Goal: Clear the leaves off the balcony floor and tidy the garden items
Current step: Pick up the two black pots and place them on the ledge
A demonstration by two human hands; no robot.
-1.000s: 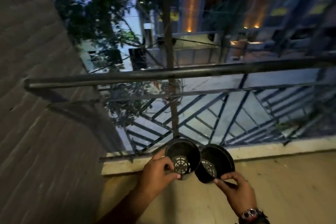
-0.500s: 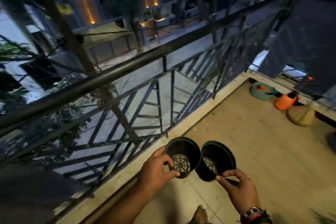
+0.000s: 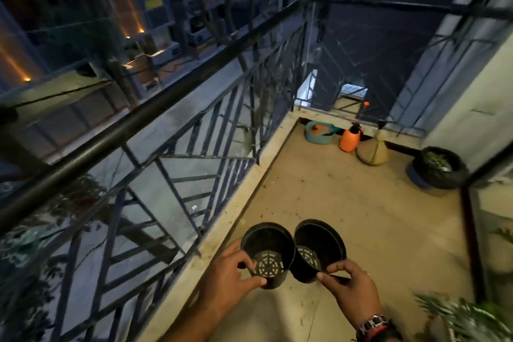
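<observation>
The long tan concrete balcony floor ran away from the person toward a far corner, with the dark metal railing along its left edge and a pale wall on the right. Against that far end stood the gathered garden items: a teal round basin, an orange plastic pump sprayer just beside it, a tan rounded sack next to that, and, further right, a black bag of green leaf litter. Only small scattered specks of debris showed on the floor between there and the hands. Close in, the left hand gripped a black plastic nursery pot with a slotted base by its near rim, thumb outside and fingers curled over the edge, while the right hand pinched the near rim of a second black plastic nursery pot. Both pots were tipped with their mouths toward the camera, side by side and touching. The cluster lay well ahead and slightly right of the hands, so the right hand seemed marginally nearer; nesting one pot in the other looked a likely step before carrying them there.
</observation>
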